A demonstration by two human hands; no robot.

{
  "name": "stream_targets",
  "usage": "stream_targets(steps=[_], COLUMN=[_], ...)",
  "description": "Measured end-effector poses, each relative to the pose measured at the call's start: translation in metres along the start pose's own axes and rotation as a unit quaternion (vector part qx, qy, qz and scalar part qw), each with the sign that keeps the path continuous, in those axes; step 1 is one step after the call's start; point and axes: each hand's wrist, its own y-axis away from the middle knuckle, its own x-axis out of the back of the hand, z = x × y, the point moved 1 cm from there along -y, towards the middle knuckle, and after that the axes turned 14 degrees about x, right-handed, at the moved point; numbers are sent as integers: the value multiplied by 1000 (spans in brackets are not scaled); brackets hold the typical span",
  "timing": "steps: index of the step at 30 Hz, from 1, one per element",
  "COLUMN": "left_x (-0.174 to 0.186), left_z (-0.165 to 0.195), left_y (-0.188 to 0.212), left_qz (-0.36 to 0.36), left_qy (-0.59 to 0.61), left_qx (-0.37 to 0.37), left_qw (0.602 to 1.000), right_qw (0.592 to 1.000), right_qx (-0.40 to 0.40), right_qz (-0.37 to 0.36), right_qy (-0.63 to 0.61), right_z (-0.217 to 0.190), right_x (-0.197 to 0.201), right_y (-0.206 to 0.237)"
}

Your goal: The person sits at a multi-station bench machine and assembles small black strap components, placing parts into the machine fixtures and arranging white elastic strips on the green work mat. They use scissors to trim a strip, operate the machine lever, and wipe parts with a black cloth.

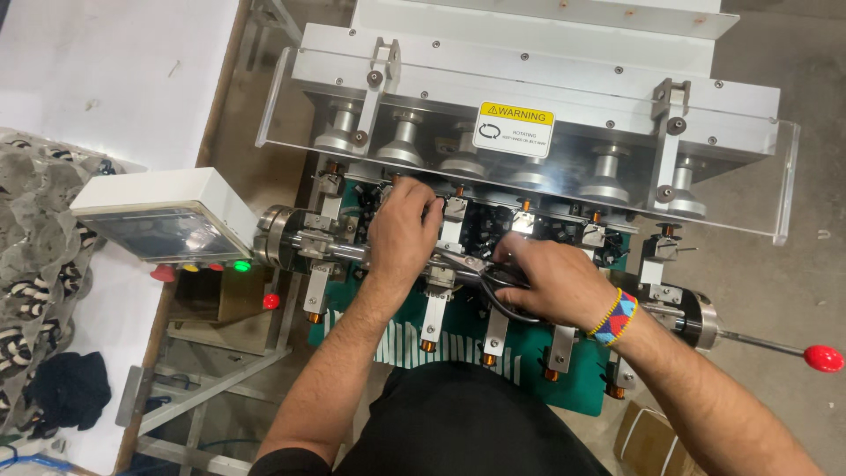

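Left hand (401, 231): fingers curled down among small black parts (480, 231), grip hidden, cannot tell.
Right hand (551, 282): closed around black-handled scissors (493, 291).
Progress: unclear; silver multi-spindle winding machine (529, 97) stands mid-job.

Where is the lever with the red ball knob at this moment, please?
In the head view the red ball knob is at the far right edge, on a thin rod sticking out from the machine's shaft end, beyond the right hand with its beaded wristband.

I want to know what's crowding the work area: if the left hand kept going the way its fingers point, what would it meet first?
The left hand points up and away, toward the machine's back. Its fingers would probably first meet the dark small parts, then the metal spindle cones behind the clear guard; depth is unclear.
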Motion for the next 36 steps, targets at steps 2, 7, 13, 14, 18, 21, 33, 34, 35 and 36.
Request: stream_targets(steps=[2,7,13,14,18,21,33,34,35,36], left_x=[1,-18,-60,-62,-41,7,58,57,59,60], left_z=[5,8,5,5,-1,-24,-80,-79,-77,-75], left_y=[4,26,31,29,13,-4,-34,-35,-35,-34], left_qz=[46,-7,-72,-76,-133,-162,-113,-106,-70,-31], left_qy=[29,7,-28,-33,2,48,-75,-56,-37,-18], left_qx=[-61,-51,-42,-49,-71,22,58,52,22,-8], left_qw=[997,999,996,995,989,985,989,991,997,999], right_qw=[999,996,986,985,991,995,1000,1000,1000,1000], right_qx=[-11,-1,-55,-59,-8,53,25,10,-2,4], right_qz=[-18,-69,-126,-138,-95,-3,12,11,9,24], right_qy=[-37,-62,-91,-89,-97,-84,-11,-5,1,-3], right_z=[-1,-1,-7,-8,-12,-14,-46,-50,-52,-56], right_x=[4,16,23,23,20,12,-32,-33,-33,-33], right_y=[15,62,89,88,66,33,-98,-98,-96,-92])
